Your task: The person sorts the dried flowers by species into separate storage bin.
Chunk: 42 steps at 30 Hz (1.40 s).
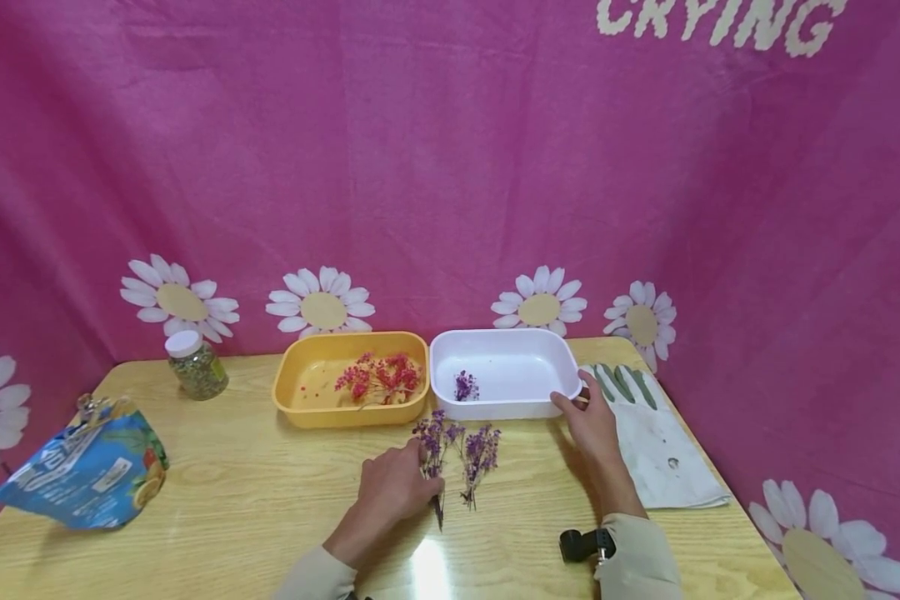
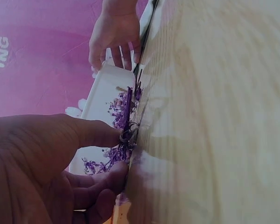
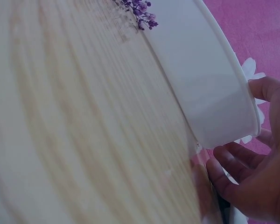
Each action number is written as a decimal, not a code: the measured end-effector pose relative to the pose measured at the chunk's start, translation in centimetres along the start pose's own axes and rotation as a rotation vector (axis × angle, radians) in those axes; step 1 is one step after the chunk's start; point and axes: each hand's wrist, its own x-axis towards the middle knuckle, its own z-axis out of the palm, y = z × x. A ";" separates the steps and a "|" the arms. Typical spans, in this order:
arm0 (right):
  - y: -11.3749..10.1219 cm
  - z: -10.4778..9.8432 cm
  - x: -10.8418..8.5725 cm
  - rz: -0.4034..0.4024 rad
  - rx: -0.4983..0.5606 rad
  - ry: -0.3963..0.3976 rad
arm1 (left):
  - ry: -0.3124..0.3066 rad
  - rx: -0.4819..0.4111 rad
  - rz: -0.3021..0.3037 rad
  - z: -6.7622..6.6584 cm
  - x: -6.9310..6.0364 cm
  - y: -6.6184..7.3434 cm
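My left hand (image 1: 396, 482) pinches the stems of a bunch of purple dried flowers (image 1: 433, 433) low over the wooden table; in the left wrist view, thumb and forefinger meet at the bunch's dark stems (image 2: 127, 112). Just right of it lies a second purple bunch (image 1: 482, 450). My right hand (image 1: 594, 425) grips the near right corner of a white plastic bin (image 1: 510, 409), thumb on the rim and other fingers around the outside. Inside that bin, at its left end, is a small purple flower cluster (image 1: 466, 386).
Against the white bin stands a yellow bin (image 1: 300, 408) with red dried flowers (image 1: 378, 377). Several green, long thin things (image 1: 624, 385) lie on a white cloth (image 1: 660, 458) at right. A lidded jar (image 1: 198, 368) and a blue pouch (image 1: 97, 475) stand at left.
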 end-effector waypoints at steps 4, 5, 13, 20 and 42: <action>0.1 0.1 0.0 0.005 0.000 -0.003 | -0.009 -0.008 -0.011 -0.2 -0.1 -0.2; 0.1 0.1 0.0 0.008 0.001 -0.003 | -0.012 -0.010 -0.014 -0.3 -0.2 -0.3; -0.1 0.3 -0.1 0.026 0.013 -0.004 | 0.000 -0.033 -0.014 -0.9 -0.3 -1.0; -0.2 0.1 -0.2 -0.006 -0.005 0.000 | 0.029 -0.055 -0.009 -1.4 -0.4 -1.4; 0.4 -0.1 0.1 -0.008 -0.002 -0.005 | 0.071 -0.482 0.043 -2.3 -0.2 -1.3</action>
